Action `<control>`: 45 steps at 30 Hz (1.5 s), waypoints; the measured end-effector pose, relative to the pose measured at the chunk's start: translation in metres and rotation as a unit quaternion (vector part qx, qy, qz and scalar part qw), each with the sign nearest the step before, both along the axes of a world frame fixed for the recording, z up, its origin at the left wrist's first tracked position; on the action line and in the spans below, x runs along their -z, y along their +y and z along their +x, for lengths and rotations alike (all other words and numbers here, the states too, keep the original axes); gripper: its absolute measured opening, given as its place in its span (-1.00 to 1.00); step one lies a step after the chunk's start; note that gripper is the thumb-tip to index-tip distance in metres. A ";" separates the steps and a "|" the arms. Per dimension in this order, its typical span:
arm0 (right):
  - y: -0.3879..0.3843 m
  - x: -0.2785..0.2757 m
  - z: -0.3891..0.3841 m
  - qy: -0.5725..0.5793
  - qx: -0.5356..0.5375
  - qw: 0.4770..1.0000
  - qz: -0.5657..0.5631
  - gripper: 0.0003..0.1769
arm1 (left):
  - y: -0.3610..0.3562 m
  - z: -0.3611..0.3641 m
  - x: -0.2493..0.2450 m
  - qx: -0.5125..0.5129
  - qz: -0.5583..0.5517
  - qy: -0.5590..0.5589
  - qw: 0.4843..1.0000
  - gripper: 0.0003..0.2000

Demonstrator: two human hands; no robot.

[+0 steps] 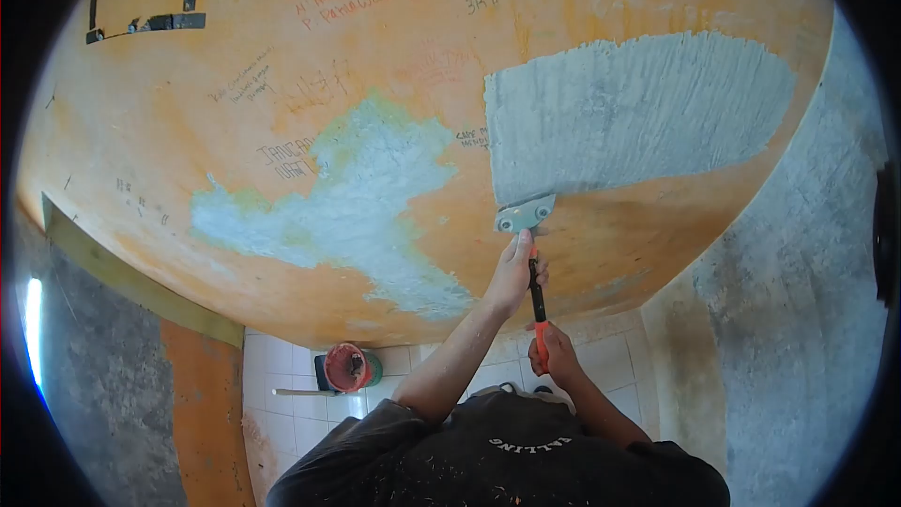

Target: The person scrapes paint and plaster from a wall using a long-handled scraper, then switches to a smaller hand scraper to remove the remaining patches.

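Note:
Both hands are on a long-handled wall scraper; its wide head is against the orange wall. My left hand is closed round the upper handle just below the head, thumb pointing up along it. Lower down, my right hand is wrapped round the red end grip. The scraper's edge meets the lower left corner of a large grey bare patch, streaked with scrape lines. To the left, orange paint surrounds an irregular pale blue patch.
On the tiled floor below stands a bucket with a pinkish inside, beside a tool with a light handle. Grey mottled walls rise on both sides. Black tape strips and handwriting mark the orange wall.

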State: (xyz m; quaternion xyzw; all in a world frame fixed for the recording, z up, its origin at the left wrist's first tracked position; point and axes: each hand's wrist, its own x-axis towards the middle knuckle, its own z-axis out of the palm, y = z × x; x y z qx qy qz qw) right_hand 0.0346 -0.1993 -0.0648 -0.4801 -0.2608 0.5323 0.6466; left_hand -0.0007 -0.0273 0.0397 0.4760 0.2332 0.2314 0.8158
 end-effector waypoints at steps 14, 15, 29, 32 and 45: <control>-0.004 0.004 0.013 -0.014 -0.019 0.999 -0.031 -0.57 | 0.001 -0.001 0.020 -0.013 -0.027 -0.028 0.999 -0.62; -0.002 0.001 0.014 -0.026 -0.016 0.999 -0.033 -0.57 | 0.006 0.001 0.017 -0.009 -0.031 -0.029 0.999 -0.62; 0.029 0.010 -0.016 0.001 0.076 0.996 -0.044 -0.64 | 0.036 -0.007 0.010 0.079 0.001 -0.026 0.997 -0.55; 0.022 0.010 -0.008 -0.001 0.066 0.997 -0.046 -0.63 | 0.032 -0.002 0.014 0.050 0.004 -0.023 0.998 -0.55; 0.017 0.014 0.013 -0.002 0.051 0.998 -0.025 -0.61 | 0.019 0.013 0.027 0.045 -0.096 -0.171 0.980 -0.51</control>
